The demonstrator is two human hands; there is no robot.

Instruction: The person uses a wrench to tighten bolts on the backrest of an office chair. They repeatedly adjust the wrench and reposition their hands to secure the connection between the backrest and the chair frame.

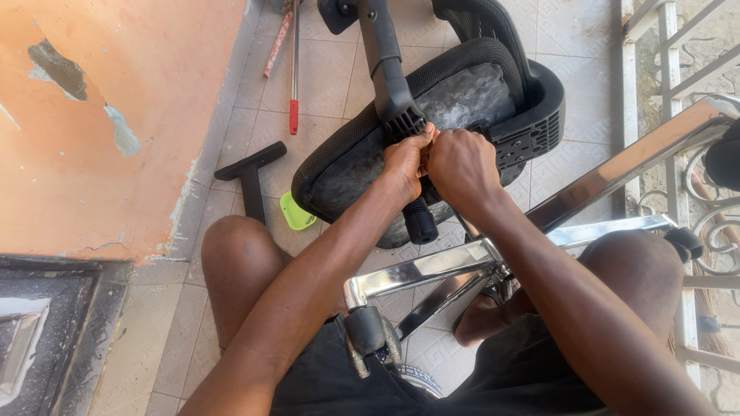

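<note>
An upturned black office chair seat (462,100) lies on the tiled floor in front of me, its underside facing up. A black armrest post (385,62) stands from its bracket near the seat's middle. My left hand (407,158) and my right hand (462,166) are pressed together at the base of that post, fingers closed on something small that the hands hide. A black cylinder (421,221) pokes out just below my hands. The chrome chair base (432,270) with its casters (366,331) rests across my lap.
A loose black T-shaped armrest (250,173) lies on the floor left of the seat, beside a small lime-green piece (295,212). A metal rod with a red grip (294,69) lies further off. An orange wall (100,115) is at left, a metal railing (678,85) at right.
</note>
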